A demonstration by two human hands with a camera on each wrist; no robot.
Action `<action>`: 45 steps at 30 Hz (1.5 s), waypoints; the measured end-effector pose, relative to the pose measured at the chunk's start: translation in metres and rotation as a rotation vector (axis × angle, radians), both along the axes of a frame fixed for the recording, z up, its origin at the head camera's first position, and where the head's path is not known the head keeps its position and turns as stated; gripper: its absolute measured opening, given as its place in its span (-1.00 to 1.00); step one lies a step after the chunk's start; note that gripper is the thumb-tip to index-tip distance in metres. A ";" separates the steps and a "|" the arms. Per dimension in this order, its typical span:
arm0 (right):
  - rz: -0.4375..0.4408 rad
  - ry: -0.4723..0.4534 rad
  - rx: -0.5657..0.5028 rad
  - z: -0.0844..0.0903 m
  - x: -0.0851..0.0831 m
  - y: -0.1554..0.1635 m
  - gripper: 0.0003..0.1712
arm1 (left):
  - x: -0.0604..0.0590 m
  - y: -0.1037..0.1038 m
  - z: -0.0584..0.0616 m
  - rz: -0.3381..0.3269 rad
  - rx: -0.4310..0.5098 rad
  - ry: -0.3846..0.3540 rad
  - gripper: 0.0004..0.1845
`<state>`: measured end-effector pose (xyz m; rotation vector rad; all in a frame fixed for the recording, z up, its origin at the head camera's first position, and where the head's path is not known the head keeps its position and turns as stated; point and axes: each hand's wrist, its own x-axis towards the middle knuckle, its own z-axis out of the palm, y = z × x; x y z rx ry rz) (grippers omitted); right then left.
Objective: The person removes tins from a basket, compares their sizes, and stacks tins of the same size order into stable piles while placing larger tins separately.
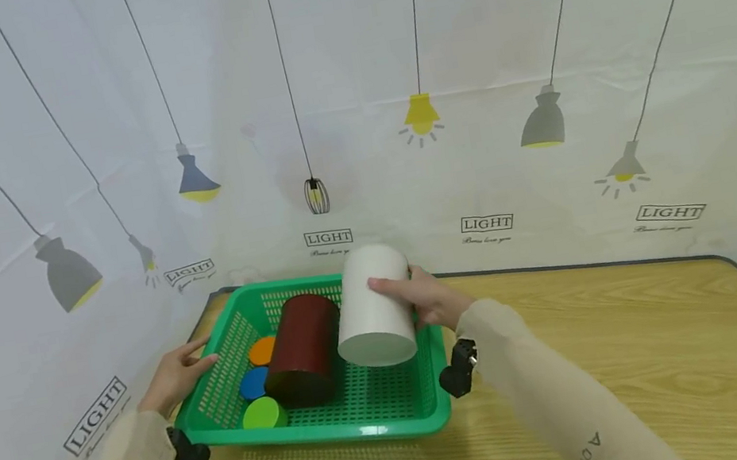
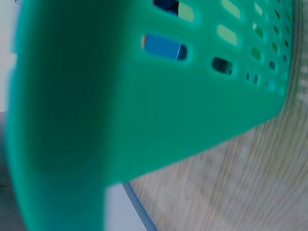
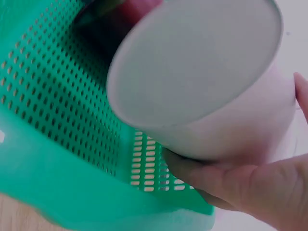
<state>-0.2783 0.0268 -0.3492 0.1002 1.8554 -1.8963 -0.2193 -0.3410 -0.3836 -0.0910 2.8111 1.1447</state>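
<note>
White cylinder (image 1: 365, 312), over right side of green basket (image 1: 331, 427): pinched between right hand (image 1: 431, 296) thumb and fingers, fingers mostly hidden from head view, plain from right wrist. Left hand (image 1: 173, 377): fingers extended, touching left rim.

Right hand (image 1: 432, 299) grips tilted white cylinder (image 1: 368, 306) over right side of green basket (image 1: 284, 430) on wood-grain table (image 1: 617, 335); left hand (image 1: 176, 377) touches basket's left edge. Dark red cylinder (image 1: 303, 345) sits inside, beside orange disc (image 1: 261, 351), blue disc (image 1: 252, 383), lime-green disc (image 1: 263, 414). Beige sleeves (image 1: 561, 392), black devices (image 1: 459, 368) at wrists. Behind, backdrop (image 1: 347, 48) printed with hanging lamps (image 1: 422, 114), word LIGHT (image 1: 486, 223).
</note>
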 end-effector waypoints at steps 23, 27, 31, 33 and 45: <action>-0.055 0.057 -0.198 0.040 0.052 0.065 -0.10 | 0.001 0.000 -0.003 -0.029 0.012 0.006 -0.36; -0.059 0.078 -0.163 0.042 0.063 0.096 -0.06 | 0.001 0.001 -0.003 -0.031 -0.009 0.011 -0.35; -0.069 0.095 -0.134 0.041 0.072 0.127 0.01 | 0.001 0.000 -0.001 -0.039 -0.029 0.021 -0.35; -0.086 0.089 -0.118 0.039 0.076 0.142 0.04 | 0.001 -0.001 0.000 -0.046 -0.035 0.024 -0.35; -0.300 0.118 -0.006 0.003 0.072 0.224 0.14 | 0.000 -0.002 0.002 -0.045 -0.041 0.029 -0.34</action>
